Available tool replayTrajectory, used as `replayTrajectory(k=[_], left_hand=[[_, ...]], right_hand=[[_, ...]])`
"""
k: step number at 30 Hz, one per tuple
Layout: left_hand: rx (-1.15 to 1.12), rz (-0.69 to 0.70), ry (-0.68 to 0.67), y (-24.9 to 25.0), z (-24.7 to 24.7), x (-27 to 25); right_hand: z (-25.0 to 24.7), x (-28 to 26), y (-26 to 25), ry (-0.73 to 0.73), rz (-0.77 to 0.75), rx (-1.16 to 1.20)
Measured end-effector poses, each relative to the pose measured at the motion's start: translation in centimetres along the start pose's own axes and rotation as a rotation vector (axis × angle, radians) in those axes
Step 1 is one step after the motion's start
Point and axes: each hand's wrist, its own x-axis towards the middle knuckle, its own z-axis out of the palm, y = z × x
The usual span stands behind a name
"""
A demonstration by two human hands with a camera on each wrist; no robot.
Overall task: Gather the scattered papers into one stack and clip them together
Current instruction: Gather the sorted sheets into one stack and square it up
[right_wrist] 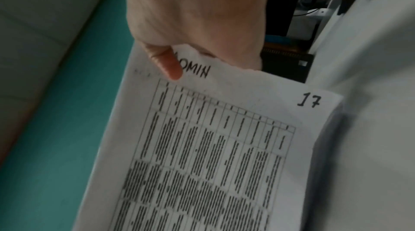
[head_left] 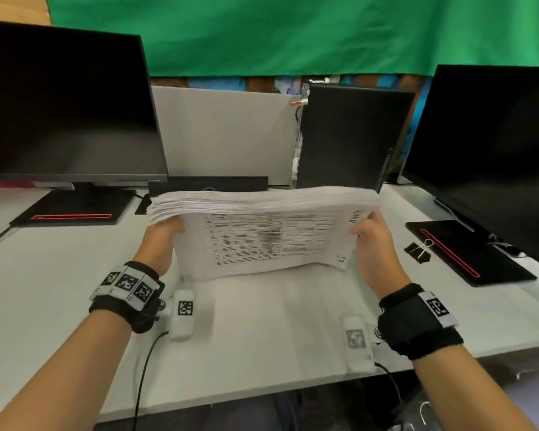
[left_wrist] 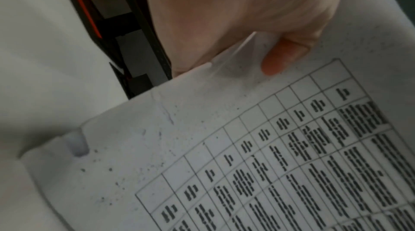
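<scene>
A thick stack of papers (head_left: 262, 231) stands on its long edge near the middle of the white tabletop (head_left: 59, 275), its top sheet a printed grid table marked "17" in one corner. The left hand (head_left: 161, 241) grips one end, the right hand (head_left: 375, 244) the other, thumbs pressed on the front sheet. A black binder clip (head_left: 417, 251) lies toward the tabletop's right edge.

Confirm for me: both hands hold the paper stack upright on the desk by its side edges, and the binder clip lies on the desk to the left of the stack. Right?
Not quite. The binder clip lies to the right of the paper stack, beside the right hand, as the head view shows. The rest holds: the left hand and right hand hold the stack upright on the desk by its side edges.
</scene>
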Motion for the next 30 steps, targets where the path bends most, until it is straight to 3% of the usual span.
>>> replayTrajectory(k=[6,10,13,17,22,26,28,30], left_hand=[[0.025,0.008,-0.029,0.9,0.2,0.0],[0.032,-0.015,-0.050,0.8,0.0,0.6],[0.040,-0.013,-0.068,1.1,0.7,0.3],[0.046,-0.025,-0.082,1.3,0.4,0.4],[0.074,-0.018,-0.057,1.4,0.4,0.5],[0.078,-0.049,-0.088,1.3,-0.6,0.9],[0.082,-0.058,-0.107,1.3,-0.5,0.8],[0.102,-0.068,-0.071,1.3,-0.1,0.7]], right_hand=[[1.1,-0.1,0.1,-0.027,0.099,-0.038],[1.4,0.0,-0.2,0.034,0.044,-0.063],[1.4,-0.2,0.4,-0.007,0.139,-0.103],[1.4,0.3,-1.3,0.045,-0.004,-0.043],[1.6,0.2,1.2,0.007,0.206,-0.153],[1.6,1.1,-1.6,0.040,-0.014,-0.056],[1.8,1.4,-0.1,0.092,0.063,-0.147],[2.3,1.1,2.2,0.108,0.265,-0.286]])
